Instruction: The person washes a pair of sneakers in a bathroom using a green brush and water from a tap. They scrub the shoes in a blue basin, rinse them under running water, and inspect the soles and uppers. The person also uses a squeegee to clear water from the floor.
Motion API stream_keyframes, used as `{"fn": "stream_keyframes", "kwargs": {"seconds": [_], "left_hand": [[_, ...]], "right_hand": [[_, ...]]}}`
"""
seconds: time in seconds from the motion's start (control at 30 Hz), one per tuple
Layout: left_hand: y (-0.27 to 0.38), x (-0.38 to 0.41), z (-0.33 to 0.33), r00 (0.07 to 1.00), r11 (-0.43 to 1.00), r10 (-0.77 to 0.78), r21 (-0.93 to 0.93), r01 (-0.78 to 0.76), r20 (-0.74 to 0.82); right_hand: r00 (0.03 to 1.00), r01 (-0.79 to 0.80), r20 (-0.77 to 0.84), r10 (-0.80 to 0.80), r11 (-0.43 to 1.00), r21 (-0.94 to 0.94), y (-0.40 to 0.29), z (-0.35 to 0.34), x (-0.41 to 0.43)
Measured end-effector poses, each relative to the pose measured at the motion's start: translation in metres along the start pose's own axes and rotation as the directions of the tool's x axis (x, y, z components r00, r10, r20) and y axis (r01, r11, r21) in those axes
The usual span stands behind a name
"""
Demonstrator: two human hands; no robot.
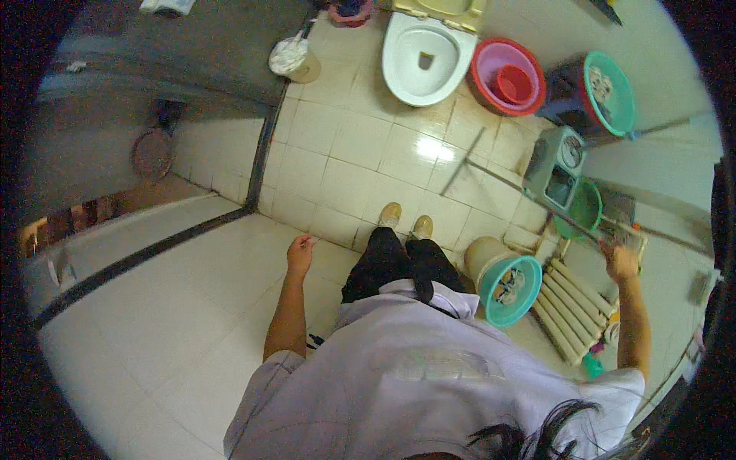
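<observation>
My right hand [623, 263], slightly blurred, is closed around the upper end of a long-handled floor squeegee [499, 177]. The handle slants down to the left, and its thin T-shaped head [463, 162] is over the tiled floor [356, 144] in front of the toilet. My left hand [300, 253] hangs away from my body on the other side, its fingers loosely curled. Whether anything small is between those fingertips cannot be made out. A white toilet [428, 63] with a raised yellowish seat stands ahead of my feet.
Nested red and pink basins [489, 86] stand beside the toilet. Right of them are a turquoise basin [624, 109], a grey appliance with a dial [555, 167] and a green basin [592, 210]. Near my legs are another turquoise basin [535, 299] and a radiator [575, 305]. A waste bin [305, 69] stands left.
</observation>
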State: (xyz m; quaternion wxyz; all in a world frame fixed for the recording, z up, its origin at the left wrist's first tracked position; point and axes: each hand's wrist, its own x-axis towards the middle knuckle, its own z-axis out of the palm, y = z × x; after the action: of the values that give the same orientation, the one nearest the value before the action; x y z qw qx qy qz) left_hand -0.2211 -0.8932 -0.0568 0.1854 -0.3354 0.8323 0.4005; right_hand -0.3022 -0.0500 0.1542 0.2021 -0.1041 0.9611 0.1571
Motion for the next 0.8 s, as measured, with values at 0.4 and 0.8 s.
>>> {"fn": "stream_keyframes", "kwargs": {"seconds": [0.4, 0.8], "left_hand": [[-0.012, -0.033, -0.010, 0.982, 0.983, -0.183, 0.015, 0.182, 0.040], [-0.019, -0.035, 0.015, 0.995, 0.998, -0.052, -0.041, 0.056, 0.091]], "right_hand": [[0.932, -0.214, 0.352, 0.092, 0.921, 0.327, -0.139, 0.028, 0.056], [0.790, -0.404, 0.516, 0.331, 0.914, 0.031, -0.056, 0.004, -0.103]]}}
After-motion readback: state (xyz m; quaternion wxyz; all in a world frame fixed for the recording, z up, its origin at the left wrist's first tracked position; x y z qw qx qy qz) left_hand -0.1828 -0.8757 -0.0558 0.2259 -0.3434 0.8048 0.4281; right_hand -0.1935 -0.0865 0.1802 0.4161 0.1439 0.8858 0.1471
